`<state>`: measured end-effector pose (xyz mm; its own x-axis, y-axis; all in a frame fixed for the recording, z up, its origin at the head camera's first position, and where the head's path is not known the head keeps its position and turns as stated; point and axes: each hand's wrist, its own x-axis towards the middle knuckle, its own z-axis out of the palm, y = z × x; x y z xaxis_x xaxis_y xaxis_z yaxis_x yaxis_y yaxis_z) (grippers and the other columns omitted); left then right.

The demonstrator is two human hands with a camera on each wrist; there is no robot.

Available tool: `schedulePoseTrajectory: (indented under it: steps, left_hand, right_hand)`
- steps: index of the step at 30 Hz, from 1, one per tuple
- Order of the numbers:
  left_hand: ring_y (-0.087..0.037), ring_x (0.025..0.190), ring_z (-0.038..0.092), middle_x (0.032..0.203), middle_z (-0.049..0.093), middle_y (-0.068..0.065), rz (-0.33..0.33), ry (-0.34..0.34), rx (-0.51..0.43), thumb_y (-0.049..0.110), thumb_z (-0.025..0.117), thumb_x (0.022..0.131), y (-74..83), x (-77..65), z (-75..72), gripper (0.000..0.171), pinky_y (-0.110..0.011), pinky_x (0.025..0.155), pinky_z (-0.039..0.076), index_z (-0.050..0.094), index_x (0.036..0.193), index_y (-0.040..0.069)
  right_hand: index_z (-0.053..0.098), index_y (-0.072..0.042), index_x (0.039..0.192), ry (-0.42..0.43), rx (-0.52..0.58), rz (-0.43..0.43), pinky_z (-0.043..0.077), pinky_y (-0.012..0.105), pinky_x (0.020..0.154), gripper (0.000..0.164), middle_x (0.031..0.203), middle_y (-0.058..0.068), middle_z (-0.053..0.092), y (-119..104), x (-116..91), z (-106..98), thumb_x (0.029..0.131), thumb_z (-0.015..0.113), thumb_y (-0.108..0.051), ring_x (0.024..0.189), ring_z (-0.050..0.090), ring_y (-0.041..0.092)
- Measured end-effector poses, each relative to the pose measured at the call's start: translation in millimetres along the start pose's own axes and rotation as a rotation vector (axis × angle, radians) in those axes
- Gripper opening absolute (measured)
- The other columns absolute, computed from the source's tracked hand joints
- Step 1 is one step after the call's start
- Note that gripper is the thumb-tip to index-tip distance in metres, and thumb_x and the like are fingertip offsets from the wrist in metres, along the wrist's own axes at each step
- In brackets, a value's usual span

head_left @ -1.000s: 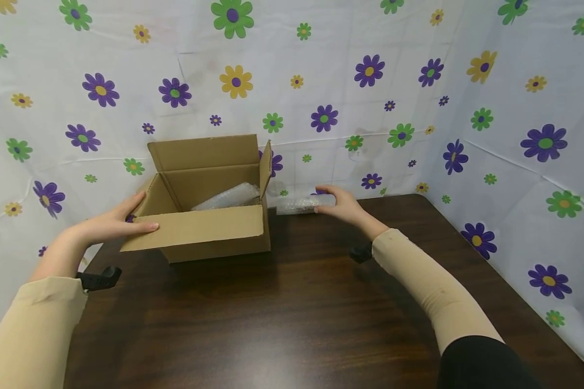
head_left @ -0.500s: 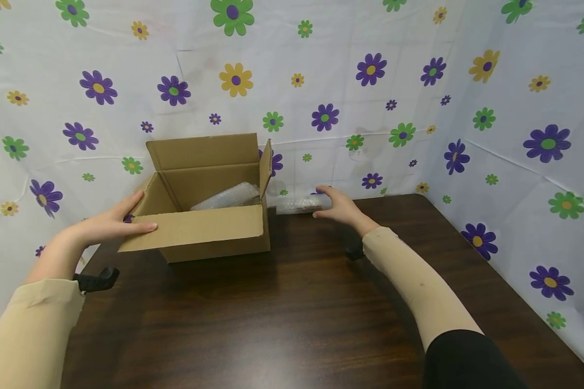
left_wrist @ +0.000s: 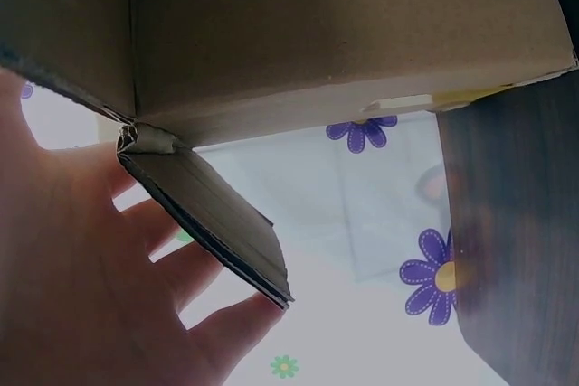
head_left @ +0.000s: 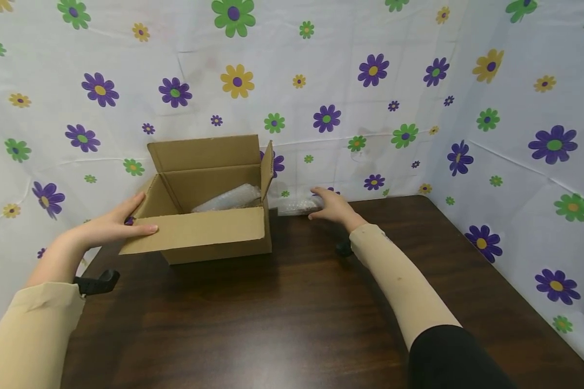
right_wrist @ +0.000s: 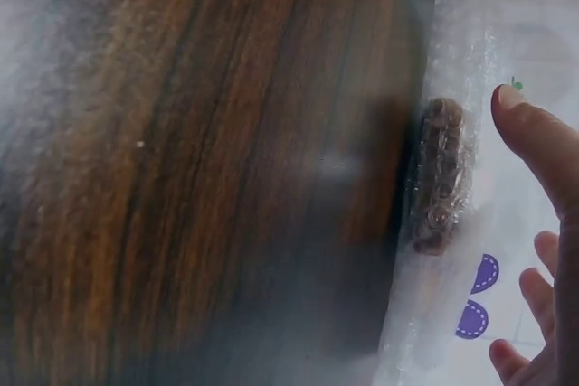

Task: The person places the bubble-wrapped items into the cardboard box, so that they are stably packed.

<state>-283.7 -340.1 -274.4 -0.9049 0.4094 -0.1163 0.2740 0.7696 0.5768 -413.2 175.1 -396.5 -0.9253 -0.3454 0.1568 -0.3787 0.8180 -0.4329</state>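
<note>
An open cardboard box (head_left: 219,249) stands at the back left of the table, flaps up and out. My left hand (head_left: 109,224) holds its left front corner, thumb over the front flap (head_left: 204,227) and fingers behind the left flap (left_wrist: 213,210). Inside the box lies a bubble-wrapped bundle (head_left: 231,198); its lower part is hidden. A second bubble-wrapped packet (head_left: 296,206) lies at the table's back edge, right of the box, with something brown (right_wrist: 441,178) showing through the wrap. My right hand (head_left: 336,208) is at its right end, fingers parted and thumb apart from the wrap.
The dark wooden table (head_left: 282,313) extends toward me and to the right. A white cloth (head_left: 292,65) with printed flowers hangs close behind the table and along its right side. The box's right flap (head_left: 267,170) stands up between the box and the packet.
My right hand has moved left, over more of the wrapped packet. The left hand and the box stay in place.
</note>
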Motion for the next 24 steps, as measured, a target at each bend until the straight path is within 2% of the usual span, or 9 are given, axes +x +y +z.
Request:
schedulePoseTrajectory:
  steps: [11, 16, 24]
  left_hand:
    - [-0.050, 0.140, -0.011, 0.157, -0.014, -0.027, 0.006, 0.002, -0.001, 0.030, 0.062, 0.094, -0.2, -0.2, 0.8, 0.099, -0.076, 0.100, 0.008, -0.014, 0.153, 0.005]
    - [-0.051, 0.140, -0.009, 0.157, -0.013, -0.027, 0.004, 0.002, -0.006, 0.030, 0.062, 0.094, -1.0, 0.4, 1.2, 0.099, -0.076, 0.100, 0.009, -0.014, 0.153, 0.006]
    - [-0.053, 0.140, -0.006, 0.157, -0.012, -0.026, 0.009, 0.006, -0.002, 0.029, 0.062, 0.094, -0.9, -0.2, 1.4, 0.099, -0.077, 0.099, 0.011, -0.013, 0.153, 0.006]
  right_hand:
    - [0.039, -0.007, 0.148, -0.017, -0.041, 0.021, 0.028, 0.048, 0.111, 0.085, 0.150, 0.012, 0.041, 8.7, 11.8, 5.9, 0.078, 0.082, -0.032, 0.137, 0.037, 0.032]
    - [0.041, -0.008, 0.147, -0.023, -0.066, 0.026, 0.026, 0.047, 0.112, 0.084, 0.149, 0.012, 0.041, 10.8, 16.8, 7.9, 0.078, 0.083, -0.032, 0.137, 0.036, 0.031]
    - [0.042, -0.010, 0.147, -0.055, -0.117, 0.038, 0.020, 0.054, 0.113, 0.083, 0.150, 0.013, 0.041, 9.6, 20.1, 8.7, 0.078, 0.082, -0.032, 0.137, 0.035, 0.032]
